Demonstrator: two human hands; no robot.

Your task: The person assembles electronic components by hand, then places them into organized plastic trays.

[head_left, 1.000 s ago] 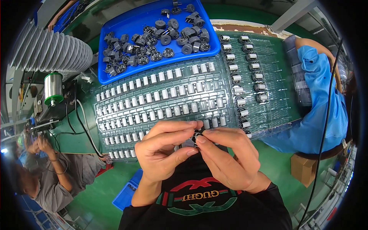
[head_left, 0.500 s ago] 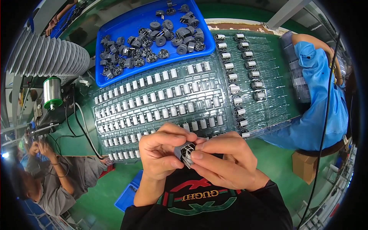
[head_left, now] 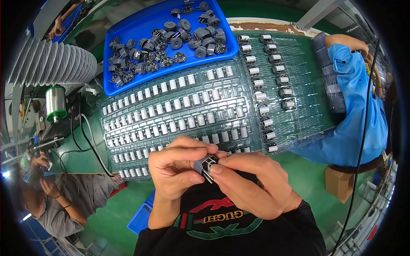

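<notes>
The left hand and right hand pinch one grey plug snugly; uneven pressure could bend its metal prongs or make it slip.

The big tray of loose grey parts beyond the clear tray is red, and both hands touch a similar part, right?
Not red: the head view shows the big tray of loose grey parts beyond the clear tray is blue; the left hand and right hand do touch a similar part.
</notes>
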